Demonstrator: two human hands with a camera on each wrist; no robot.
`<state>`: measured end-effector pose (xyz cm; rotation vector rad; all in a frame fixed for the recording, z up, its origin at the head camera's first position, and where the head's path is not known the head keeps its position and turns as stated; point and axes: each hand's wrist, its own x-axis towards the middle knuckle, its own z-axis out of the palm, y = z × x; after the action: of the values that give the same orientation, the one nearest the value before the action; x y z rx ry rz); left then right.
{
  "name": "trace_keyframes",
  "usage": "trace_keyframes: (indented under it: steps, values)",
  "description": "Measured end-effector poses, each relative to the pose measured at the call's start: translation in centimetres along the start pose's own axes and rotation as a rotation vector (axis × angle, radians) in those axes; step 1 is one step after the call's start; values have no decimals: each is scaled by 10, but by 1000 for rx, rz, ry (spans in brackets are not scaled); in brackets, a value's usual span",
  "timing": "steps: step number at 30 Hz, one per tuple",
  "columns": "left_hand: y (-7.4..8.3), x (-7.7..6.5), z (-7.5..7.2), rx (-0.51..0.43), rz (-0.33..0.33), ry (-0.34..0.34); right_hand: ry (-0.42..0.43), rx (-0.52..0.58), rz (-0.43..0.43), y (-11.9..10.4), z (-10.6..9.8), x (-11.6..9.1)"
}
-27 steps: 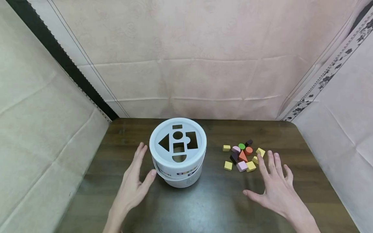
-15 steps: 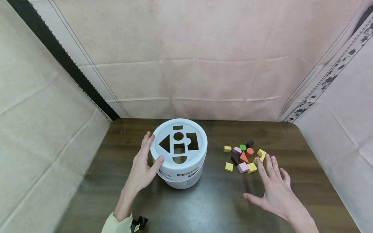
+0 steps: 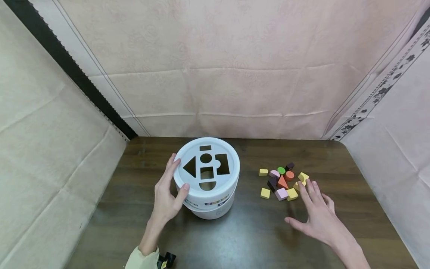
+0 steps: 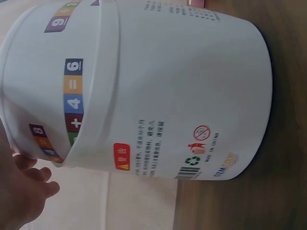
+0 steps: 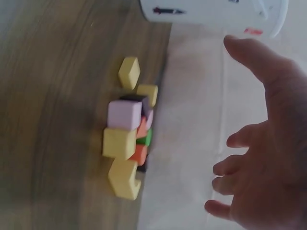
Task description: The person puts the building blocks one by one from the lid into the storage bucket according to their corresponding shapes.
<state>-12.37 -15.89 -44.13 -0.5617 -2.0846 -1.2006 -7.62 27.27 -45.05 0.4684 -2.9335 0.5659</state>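
Observation:
A white shape-sorter bucket (image 3: pixel 215 213) stands upright on the table, its pale blue lid (image 3: pixel 196 149) cut with a triangle, circle, rectangles and other holes. My left hand (image 3: pixel 168 194) holds the lid's left edge, thumb at the front rim and fingers along the side. In the left wrist view, the printed bucket wall (image 4: pixel 187 86) fills most of the picture and my fingers (image 4: pixel 36 177) show by the lid. Fingers spread, my right hand (image 3: pixel 319 216) hovers just in front of the small coloured blocks (image 3: pixel 282 193); its fingertips overlap a yellow arch block (image 5: pixel 123 179) in the head view.
The pile mixes yellow, lilac, dark purple, orange and green pieces, including a red-orange triangle (image 3: pixel 282 182). A single yellow block (image 3: pixel 265 193) lies left of it. The dark wooden table (image 3: pixel 235 243) ends at a pale cloth backdrop (image 3: pixel 215 93), with cloth on both sides too.
My left hand has moved right and up against the bucket, bringing its thumb onto the lid's rim. My right hand stays by the blocks, with little movement.

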Motion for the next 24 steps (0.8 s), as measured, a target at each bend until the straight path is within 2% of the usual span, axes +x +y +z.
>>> trace_keyframes:
  steps: [5,11,13,19,21,24]
  values:
    - [-2,-1,5,-51,23,47,99,17,-10,26,3,5]
    - [-4,-2,7,-69,9,71,231,56,-22,61,10,12]
    - [-5,-2,8,-70,13,75,247,75,-15,72,13,13]
    - [-8,-3,10,-85,26,91,192,120,77,97,24,17]
    - [-8,-3,11,-95,28,94,208,116,85,102,28,18]
    - [-7,-4,11,-97,32,103,282,110,59,107,34,22]
